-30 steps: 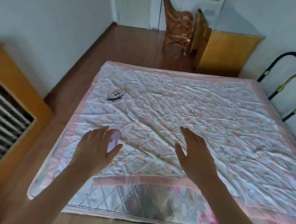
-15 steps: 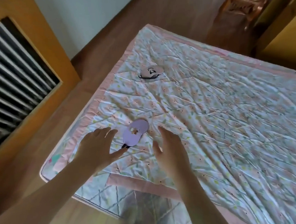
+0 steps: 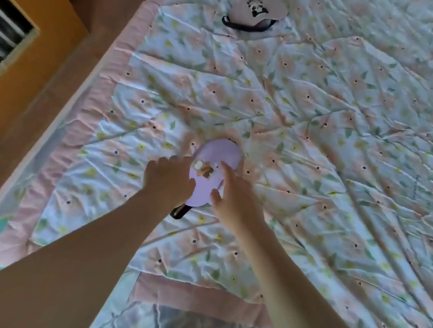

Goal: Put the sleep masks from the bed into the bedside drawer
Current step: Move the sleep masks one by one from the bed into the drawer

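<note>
Panda print marks the far sleep mask (image 3: 258,11); writing unreadable.

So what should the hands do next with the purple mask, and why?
Probably close both hands on the purple mask and lift it. The left hand and right hand are open at its two sides, and it lies flat on the quilt.
</note>
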